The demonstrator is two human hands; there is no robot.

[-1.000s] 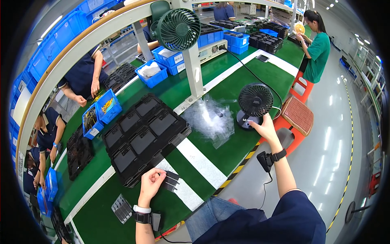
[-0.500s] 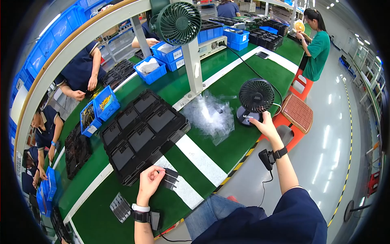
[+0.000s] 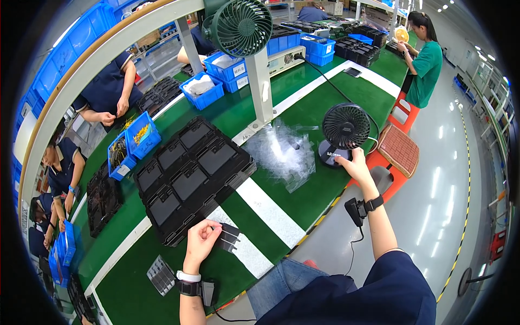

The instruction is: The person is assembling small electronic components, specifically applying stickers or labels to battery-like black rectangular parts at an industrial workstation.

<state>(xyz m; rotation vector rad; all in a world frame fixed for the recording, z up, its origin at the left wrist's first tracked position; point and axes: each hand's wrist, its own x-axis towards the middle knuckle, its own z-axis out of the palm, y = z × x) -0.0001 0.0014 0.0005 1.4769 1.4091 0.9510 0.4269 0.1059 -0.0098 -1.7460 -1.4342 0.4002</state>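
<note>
Green matting covers a long workbench (image 3: 303, 116) seen from above, crossed by white stripes. At the far left, seated co-workers in dark blue lean over blue bins (image 3: 129, 143) of small parts. Just right of them, a wide stack of black moulded trays (image 3: 192, 173) fills the middle of the bench. Near its front edge, the left hand (image 3: 201, 241) pinches a small dark flat part (image 3: 228, 237) between thumb and fingers, holding it just above a white stripe; a wristband and a small black device sit on that forearm. Beyond the trays, a crumpled heap of clear plastic film (image 3: 283, 153) lies on the mat beside a white post that carries a green fan (image 3: 241, 26) overhead. Further right, the right hand (image 3: 355, 167) rests on the base of a small black desk fan (image 3: 344, 130), fingers curled loosely against it; whether it actually grips the base cannot be told. At the far right, a person in a green top (image 3: 425, 67) stands at the bench end.
</note>
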